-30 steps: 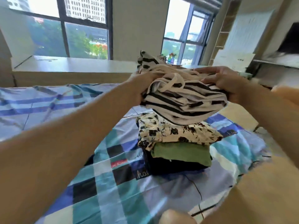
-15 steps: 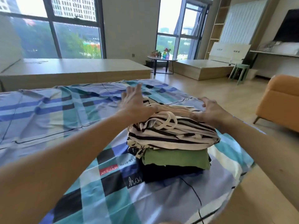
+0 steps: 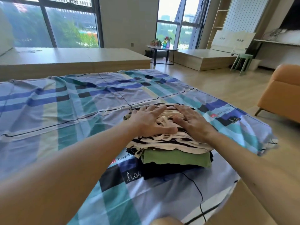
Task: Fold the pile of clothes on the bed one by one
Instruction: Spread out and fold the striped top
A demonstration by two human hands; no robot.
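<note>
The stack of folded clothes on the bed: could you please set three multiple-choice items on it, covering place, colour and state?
1. Where is the striped garment? A on the floor; B atop the stack; C on a shelf.
2. What colour is the folded garment lying on the black garment? A red; B yellow; C green.
3. How are the left hand and right hand? A flat on the striped garment; B raised clear; C in fists.
Answers: B, it tops the pile; C, green shows above the black; A, both palms press it, fingers spread.

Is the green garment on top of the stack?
No, the striped garment lies on top; the green garment sits beneath it.
</note>
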